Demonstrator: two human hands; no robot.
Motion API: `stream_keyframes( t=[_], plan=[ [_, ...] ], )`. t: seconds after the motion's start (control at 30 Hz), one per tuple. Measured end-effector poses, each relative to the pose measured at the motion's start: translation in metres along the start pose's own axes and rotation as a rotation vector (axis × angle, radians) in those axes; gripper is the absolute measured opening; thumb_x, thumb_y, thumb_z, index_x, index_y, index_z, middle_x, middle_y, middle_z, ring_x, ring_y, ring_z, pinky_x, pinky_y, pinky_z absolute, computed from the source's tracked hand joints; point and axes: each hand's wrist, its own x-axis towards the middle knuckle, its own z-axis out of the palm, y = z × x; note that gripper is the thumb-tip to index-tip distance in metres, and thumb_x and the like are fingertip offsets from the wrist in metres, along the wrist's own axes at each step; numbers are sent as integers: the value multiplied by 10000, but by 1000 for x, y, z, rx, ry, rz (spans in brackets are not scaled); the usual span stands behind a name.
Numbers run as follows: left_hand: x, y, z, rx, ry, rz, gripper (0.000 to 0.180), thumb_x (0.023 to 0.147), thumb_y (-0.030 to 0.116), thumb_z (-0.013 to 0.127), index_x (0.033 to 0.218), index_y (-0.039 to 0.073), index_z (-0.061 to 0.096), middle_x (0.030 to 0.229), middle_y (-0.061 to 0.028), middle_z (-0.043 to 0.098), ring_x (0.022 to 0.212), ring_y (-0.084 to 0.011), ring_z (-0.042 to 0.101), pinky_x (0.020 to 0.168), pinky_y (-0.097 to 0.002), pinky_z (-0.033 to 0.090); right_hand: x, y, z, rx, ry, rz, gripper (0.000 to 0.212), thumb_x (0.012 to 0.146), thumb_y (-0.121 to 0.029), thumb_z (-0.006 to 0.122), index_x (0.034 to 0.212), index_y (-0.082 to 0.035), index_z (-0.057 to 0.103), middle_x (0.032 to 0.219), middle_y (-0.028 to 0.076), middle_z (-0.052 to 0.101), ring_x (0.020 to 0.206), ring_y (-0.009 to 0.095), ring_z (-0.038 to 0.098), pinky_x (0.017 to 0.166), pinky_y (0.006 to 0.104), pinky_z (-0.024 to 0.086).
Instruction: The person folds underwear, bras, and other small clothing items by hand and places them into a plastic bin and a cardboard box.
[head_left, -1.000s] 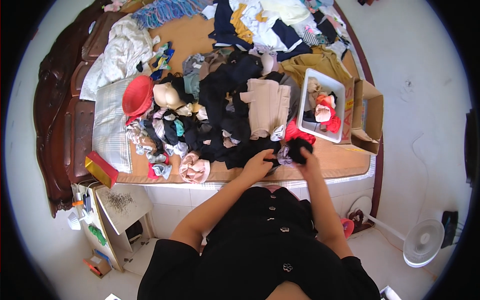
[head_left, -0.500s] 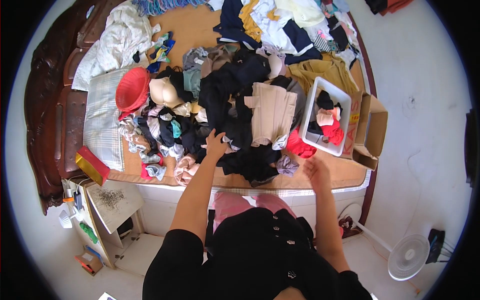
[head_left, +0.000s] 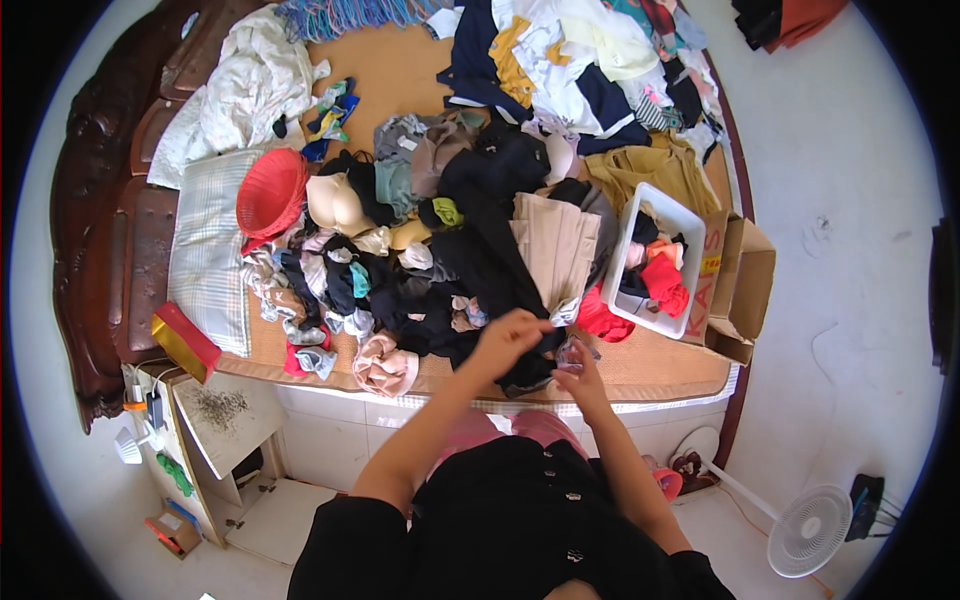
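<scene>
My left hand (head_left: 512, 342) is over the near edge of the clothes pile, above black garments (head_left: 527, 373). Its fingers are curled in a pinch; what they hold, if anything, cannot be made out. To its right, my right hand (head_left: 582, 382) has thumb and fingers closed around a small mauve cloth (head_left: 577, 352), partly hidden by the fingers. Just beyond the hands lies a flat beige garment (head_left: 556, 248), with a red cloth (head_left: 603, 318) to its right. A white plastic bin (head_left: 625, 222) holds red, black and peach pieces.
An open cardboard box (head_left: 745, 275) stands beside the bin. Left of the pile are a red basket (head_left: 270, 195), a beige bra (head_left: 337, 203) and several small garments. More clothes (head_left: 590, 60) cover the bed's far side. A white fan (head_left: 810, 530) stands at lower right.
My left hand has moved right and nearer me. My right hand has come left to the mauve cloth, which sits slightly nearer. A lime-green patch now shows on the pile; the bin's contents look different.
</scene>
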Motion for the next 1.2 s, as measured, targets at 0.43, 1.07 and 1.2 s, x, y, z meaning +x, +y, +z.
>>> stream_keyframes(
  t=[0.43,1.07,1.2],
  plan=[
    [-19,127,-4,109,427,242,545,740,-93,584,1257,67,526,1167,-16,450,967,-132,504,863,-245,411,-8,-138,11,-454,85,-692,182,818,-73,612,983,0,588,723,121,600,674,184,587,644,283,455],
    [0,207,70,587,176,373,98,700,16,571,791,-3,540,623,-99,553,516,-142,499,512,-263,413,-71,-158,2,-312,205,-1106,87,713,30,591,787,-4,559,734,105,530,590,232,549,522,305,438],
    [0,220,84,532,111,386,87,706,3,569,785,-8,535,614,-59,531,537,-83,476,501,-244,399,-65,-132,12,-400,83,-852,163,738,-111,635,819,4,554,748,168,575,602,339,574,546,376,461]
  ],
)
